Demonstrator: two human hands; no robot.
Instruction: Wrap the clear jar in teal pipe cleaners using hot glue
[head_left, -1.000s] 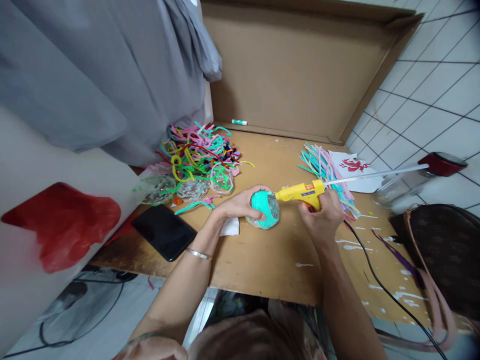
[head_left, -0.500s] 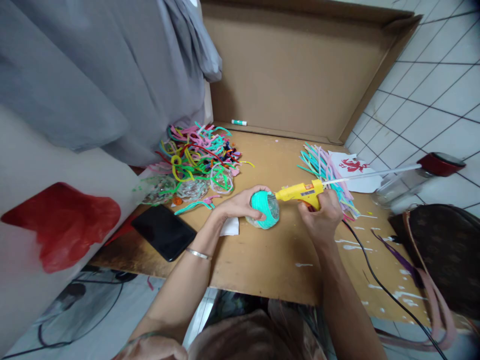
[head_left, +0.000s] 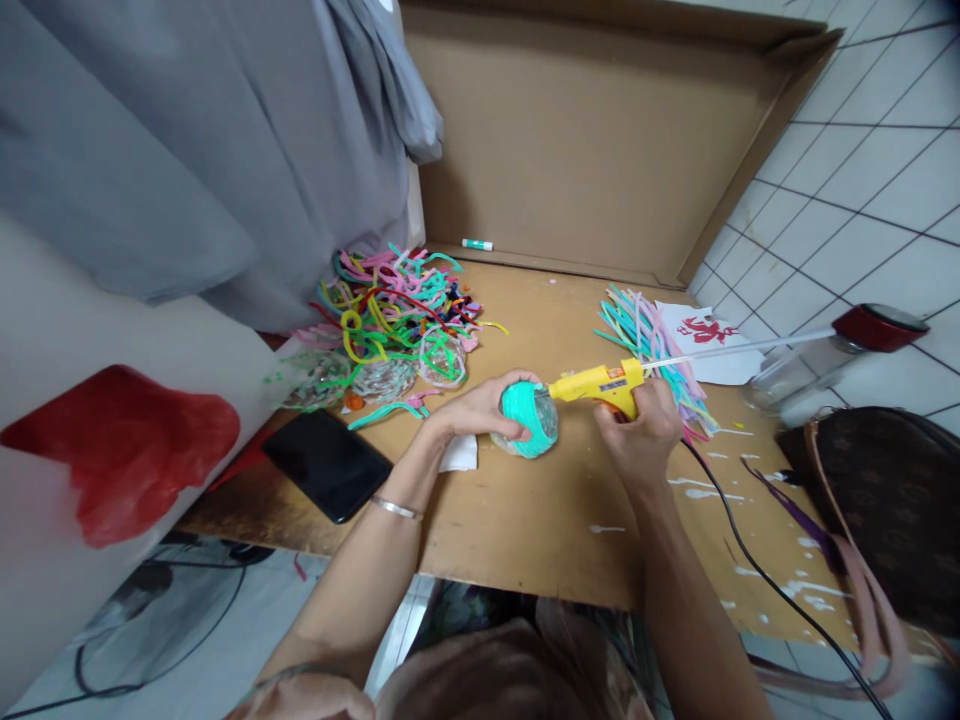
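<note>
Two hands are working together near the front edge of the tabletop (head_left: 525, 520) in the head view. The left hand (head_left: 480, 408) is curling around a teal-wrapped ball (head_left: 529, 420), its fingers draping over the top and left side while the ball is resting on the tabletop, roughly midway along the front edge. The right hand (head_left: 643, 440) is gripping a yellow glue gun (head_left: 600, 383) by its handle, the nozzle touching the ball's upper right side and a clear glue stick jutting out behind, toward the right edge. A black cord (head_left: 757, 570) is trailing from the gun toward the front right corner. A white scrap of paper (head_left: 460, 454) is lying just beside the left wrist. A black phone (head_left: 327, 464) is sitting near the front left corner, and a tangle of coloured pipe cleaners (head_left: 390, 310) is lying toward the back left. A bundle of straight pipe cleaners (head_left: 645, 340) is fanning out behind the gun. A brown bag (head_left: 885, 510) is sitting at the right edge.
</note>
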